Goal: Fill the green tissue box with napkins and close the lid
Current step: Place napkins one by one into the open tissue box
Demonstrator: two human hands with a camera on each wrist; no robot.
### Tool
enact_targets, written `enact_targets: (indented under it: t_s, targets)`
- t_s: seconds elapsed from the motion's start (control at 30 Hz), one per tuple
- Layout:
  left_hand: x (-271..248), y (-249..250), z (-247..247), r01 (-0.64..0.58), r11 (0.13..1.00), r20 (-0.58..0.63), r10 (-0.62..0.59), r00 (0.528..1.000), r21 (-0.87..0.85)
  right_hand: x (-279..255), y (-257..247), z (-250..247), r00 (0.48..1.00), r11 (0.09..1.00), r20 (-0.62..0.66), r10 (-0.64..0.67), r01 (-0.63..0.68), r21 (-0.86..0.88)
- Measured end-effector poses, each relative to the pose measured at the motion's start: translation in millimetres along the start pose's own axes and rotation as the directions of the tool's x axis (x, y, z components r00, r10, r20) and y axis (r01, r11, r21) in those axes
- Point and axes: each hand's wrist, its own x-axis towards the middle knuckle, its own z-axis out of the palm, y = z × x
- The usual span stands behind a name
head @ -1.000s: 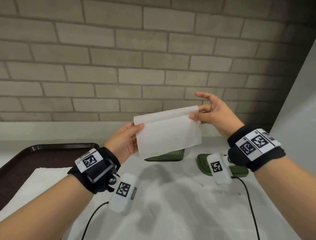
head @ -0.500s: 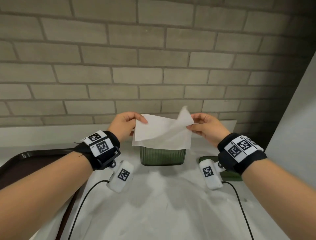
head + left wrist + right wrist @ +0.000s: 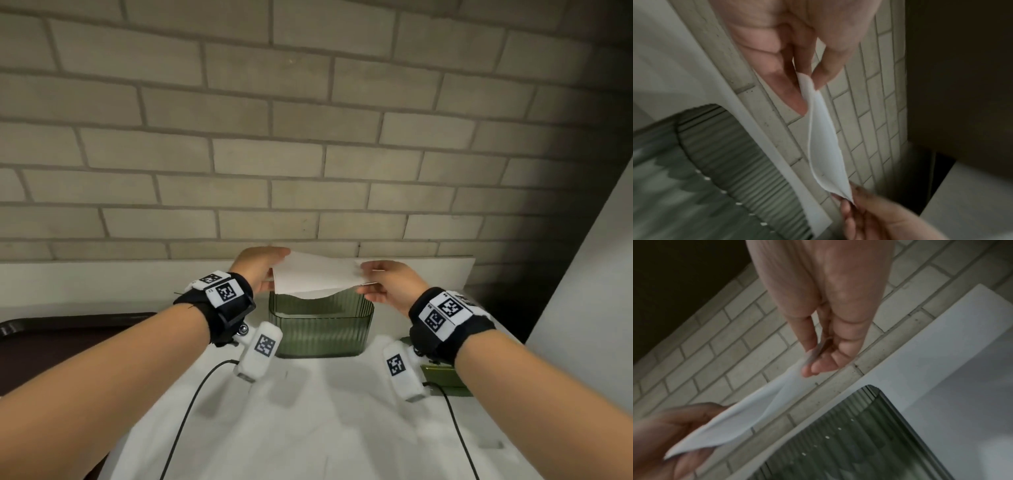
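Observation:
A white napkin (image 3: 317, 275) hangs folded just above the open green ribbed tissue box (image 3: 322, 325), which stands on the white cloth near the wall. My left hand (image 3: 262, 270) pinches the napkin's left end between thumb and fingers (image 3: 795, 91). My right hand (image 3: 387, 282) pinches its right end (image 3: 809, 360). The napkin (image 3: 824, 146) sags between the two hands over the box's opening (image 3: 849, 434). The green lid (image 3: 445, 377) lies on the cloth to the right of the box, partly hidden by my right wrist.
A dark brown tray (image 3: 51, 339) sits at the left edge of the table. A brick wall (image 3: 308, 137) rises right behind the box. A grey panel (image 3: 589, 291) closes off the right side. White cloth (image 3: 325, 428) covers the table in front.
Both hands carried the napkin forward and down, from in front of me to just over the box. The napkin went from spread flat to folded and sagging.

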Motion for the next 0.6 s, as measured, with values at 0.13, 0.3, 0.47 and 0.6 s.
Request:
enact_targets:
  t_s: [0.13,0.3,0.47,0.6]
  targets:
    - [24,-13,0,-0.014,0.938,0.039,0.001,0.999,0.346,22,12,5,0.995,0.949,-0.096,-0.041,0.008,-0.316]
    - [38,-23,0,-0.056,0.581,0.023,0.065,0.998,0.812,29,23,17,0.994,0.681,-0.053,-0.100,0.029,-0.731]
    - [42,-31,8,-0.102,0.341,0.093,0.044,0.995,0.934,37,35,23,0.998,0.540,-0.032,-0.051,0.000,-0.842]
    - [45,-37,13,-0.120,0.245,0.116,0.030,0.993,0.962,36,42,24,0.997,0.349,-0.011,-0.080,0.017,-0.937]
